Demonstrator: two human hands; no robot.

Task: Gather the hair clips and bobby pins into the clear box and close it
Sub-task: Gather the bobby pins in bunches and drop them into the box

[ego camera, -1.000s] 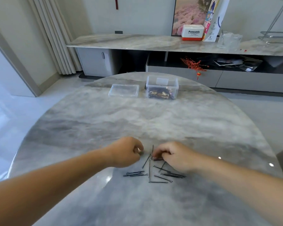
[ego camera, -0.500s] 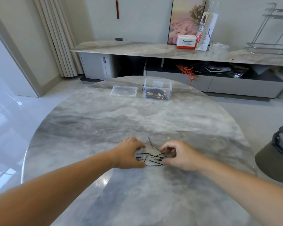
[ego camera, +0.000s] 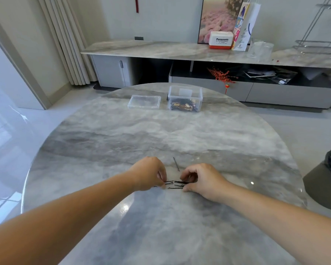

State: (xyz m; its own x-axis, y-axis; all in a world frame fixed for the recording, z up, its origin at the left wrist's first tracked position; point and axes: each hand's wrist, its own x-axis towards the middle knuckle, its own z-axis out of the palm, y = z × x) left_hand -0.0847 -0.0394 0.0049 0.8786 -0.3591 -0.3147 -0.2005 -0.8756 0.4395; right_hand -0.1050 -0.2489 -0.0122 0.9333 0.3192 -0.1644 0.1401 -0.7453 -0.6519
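A small bunch of black bobby pins [ego camera: 175, 184] lies on the marble table between my hands. My left hand [ego camera: 150, 175] pinches the bunch at its left end, and my right hand [ego camera: 201, 178] pinches it at the right end. One stray bobby pin [ego camera: 176, 164] lies just beyond them. At the far side of the table stands the clear box [ego camera: 185, 98], open, with gold and dark hair clips in its bottom. Its clear lid [ego camera: 144, 101] lies flat to the left of it.
The round marble table [ego camera: 161, 134] drops off at its curved edges on both sides. A grey bin with a dark bag [ego camera: 327, 180] stands on the floor at the right. A long sideboard [ego camera: 180, 50] runs along the wall behind.
The scattered pins have been swept together into a tight bunch between my hands. One pin was left behind beyond them. The view rose and pulled back.
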